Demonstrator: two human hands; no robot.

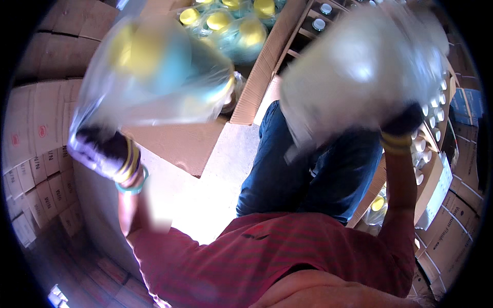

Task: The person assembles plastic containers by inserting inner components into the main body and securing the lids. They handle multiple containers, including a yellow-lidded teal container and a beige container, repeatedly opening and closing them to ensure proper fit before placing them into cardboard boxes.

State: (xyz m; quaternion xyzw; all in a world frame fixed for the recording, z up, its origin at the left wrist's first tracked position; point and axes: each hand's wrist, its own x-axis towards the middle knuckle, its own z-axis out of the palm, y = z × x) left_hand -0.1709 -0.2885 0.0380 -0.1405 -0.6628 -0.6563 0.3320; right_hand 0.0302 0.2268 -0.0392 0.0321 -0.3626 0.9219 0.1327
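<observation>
My left hand [105, 154], in a dark purple glove with yellow cuff bands, is closed on a clear plastic bag [200, 64]. Inside that bag are blurred yellow and teal shapes, like the yellow-capped teal bottles [218, 21] wrapped in plastic in the carton [255, 90] beyond. On the right, my gloved right hand [403, 120] grips a large, whitish clear plastic bag [354, 72], smeared by motion. I cannot make out any contents in it. Plastic and blur hide most fingers of both hands.
A divided carton at the back right holds white-capped bottles [319, 24]. More white-topped items [435, 115] stand in a box along my right side, near a yellow-capped bottle [378, 204]. Stacked cartons [43, 113] line the left. A carton flap [177, 146] juts over the floor.
</observation>
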